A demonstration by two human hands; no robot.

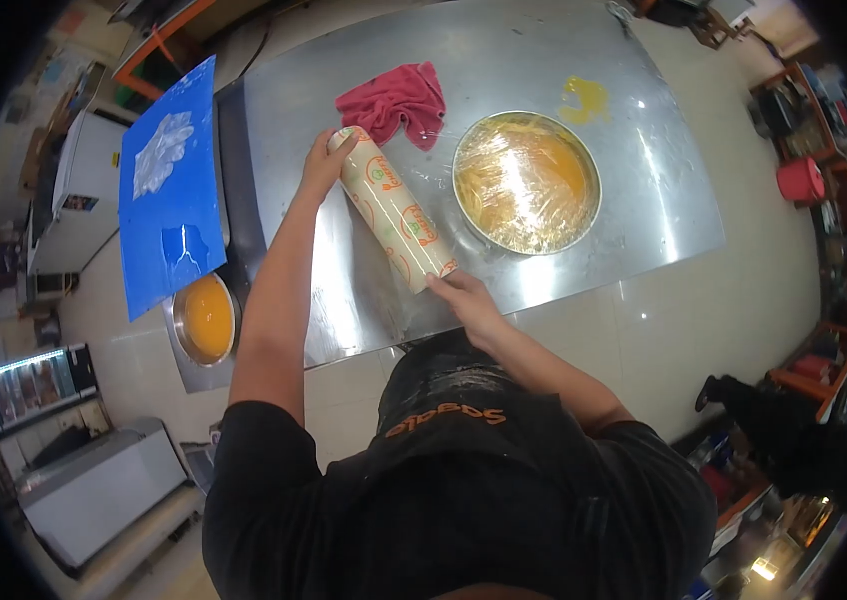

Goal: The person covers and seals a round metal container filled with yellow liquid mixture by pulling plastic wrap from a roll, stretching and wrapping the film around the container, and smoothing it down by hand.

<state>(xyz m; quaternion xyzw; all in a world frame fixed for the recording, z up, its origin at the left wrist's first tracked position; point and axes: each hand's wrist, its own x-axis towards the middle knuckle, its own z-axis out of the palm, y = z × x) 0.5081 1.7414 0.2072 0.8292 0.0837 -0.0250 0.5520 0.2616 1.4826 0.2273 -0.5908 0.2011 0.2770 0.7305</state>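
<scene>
A thick pale roll with orange and green print lies slantwise between my hands, over the metal table. Its upper left end is gripped by my left hand, thumb on top. At the lower right end, my right hand holds the edge with its fingers. A crumpled red cloth lies just beyond the roll's upper end. To the right stands a round metal pan covered with clear film, with yellow-orange contents under it.
A yellow smear marks the table's far right part. On the left are a blue board with a whitish patch and a metal bowl of orange liquid. A person in dark clothes is at the right.
</scene>
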